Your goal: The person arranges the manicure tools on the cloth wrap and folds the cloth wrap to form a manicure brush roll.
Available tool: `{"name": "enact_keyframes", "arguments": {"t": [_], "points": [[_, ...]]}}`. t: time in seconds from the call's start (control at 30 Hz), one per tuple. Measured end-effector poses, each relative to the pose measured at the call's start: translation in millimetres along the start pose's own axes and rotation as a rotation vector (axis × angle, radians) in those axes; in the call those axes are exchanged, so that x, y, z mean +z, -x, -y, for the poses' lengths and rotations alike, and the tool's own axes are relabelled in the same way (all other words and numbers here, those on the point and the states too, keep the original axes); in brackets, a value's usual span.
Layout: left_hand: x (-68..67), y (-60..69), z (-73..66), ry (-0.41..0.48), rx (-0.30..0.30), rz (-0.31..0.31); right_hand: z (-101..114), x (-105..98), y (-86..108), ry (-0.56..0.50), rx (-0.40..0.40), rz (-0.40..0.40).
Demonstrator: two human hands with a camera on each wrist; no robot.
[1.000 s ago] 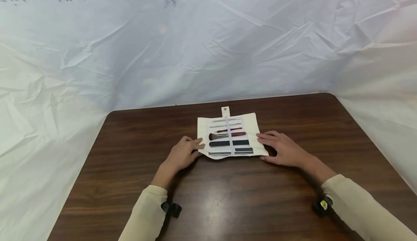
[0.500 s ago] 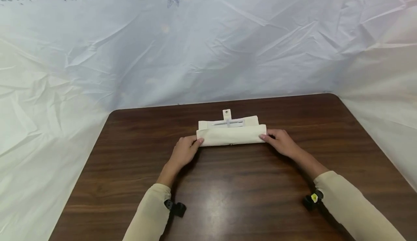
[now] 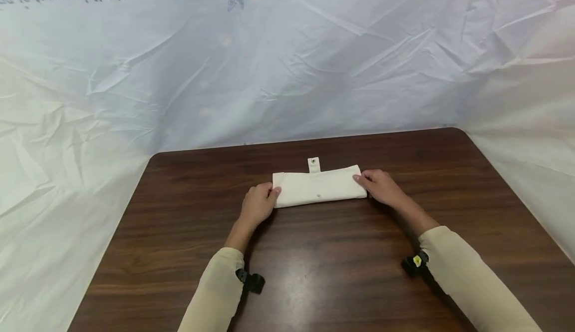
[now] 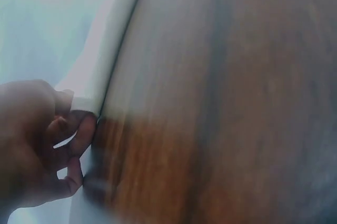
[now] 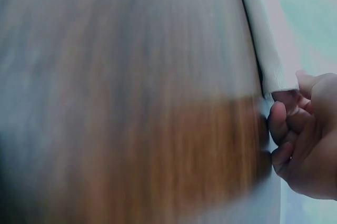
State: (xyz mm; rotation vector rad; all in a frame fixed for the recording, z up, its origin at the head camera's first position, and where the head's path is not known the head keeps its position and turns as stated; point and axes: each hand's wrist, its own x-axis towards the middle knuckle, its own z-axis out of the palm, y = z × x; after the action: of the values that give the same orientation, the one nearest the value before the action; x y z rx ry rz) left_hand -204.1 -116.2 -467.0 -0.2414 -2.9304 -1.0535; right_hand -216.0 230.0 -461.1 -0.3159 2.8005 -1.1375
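Observation:
A white cloth tool roll [image 3: 314, 187] lies folded over on the table, with a small snap stud on its near face. Its strap [image 3: 313, 164], which carries a snap, sticks out from the far edge. The tools inside are hidden by the fold. My left hand [image 3: 257, 203] pinches the roll's left end, thumb on top and fingers underneath. At the opposite end, my right hand [image 3: 379, 187] pinches the right edge in the same way. Both wrist views show thumb and fingers on the ends of the roll [image 4: 100, 60].
The dark wooden table [image 3: 296, 272] extends around the roll, with its far edge a short way behind the strap. A white printed sheet [image 3: 287, 62] hangs behind and at both sides. Black wrist cameras sit on both sleeves.
The roll lay unfolded with a brush, files and slim metal tools showing. Both hands took its near edge and folded it away from me, covering the tools. The right arm moved left.

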Motion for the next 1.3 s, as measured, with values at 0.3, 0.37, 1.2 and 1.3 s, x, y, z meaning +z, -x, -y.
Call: {"name": "enact_keyframes", "arguments": {"t": [0.3,0.37,1.2,1.3], "points": [[6.1,-1.0,0.1,-0.062,-0.018,0.024,3,1,-1.2,0.065,0.043,0.011],[6.9,-0.6,1.2,-0.050,-0.012,0.023,1,1,-1.5,0.069,0.042,0.010],[-17.2,29.7,15.0,0.105,0.233,0.286,-10,-16,29.5,-0.087,-0.096,0.263],[-11.0,28.5,12.2,0.037,0.248,0.223,-8,-18,31.3,-0.016,-0.089,0.274]]}}
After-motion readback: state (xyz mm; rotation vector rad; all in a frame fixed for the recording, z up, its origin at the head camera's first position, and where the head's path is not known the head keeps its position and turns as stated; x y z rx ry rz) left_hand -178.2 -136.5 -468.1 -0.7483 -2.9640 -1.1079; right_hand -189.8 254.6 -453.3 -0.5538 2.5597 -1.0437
